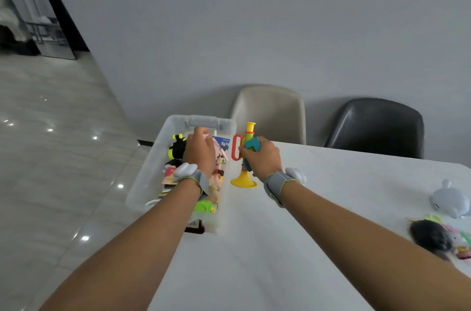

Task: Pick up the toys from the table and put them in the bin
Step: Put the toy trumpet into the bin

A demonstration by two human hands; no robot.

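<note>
translucent, frosted-looking plastic storage bin (163, 155); smooth, glossy moulded plastic on the yellow, red and teal toy trumpet (246, 158). matt white tabletop (318, 208), faintly streaked. pale grey whale toy (449, 202) looks smooth, slightly shiny plastic. grey fabric wrist straps (276, 187). floor tiles (51, 145) polished, mirroring lights.

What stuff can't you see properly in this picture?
- Head view: the left hand covers the toys under it in the bin.
- The right hand hides the trumpet middle.
- Small toys beside the whale: cut off by the right edge, blurred.
</note>
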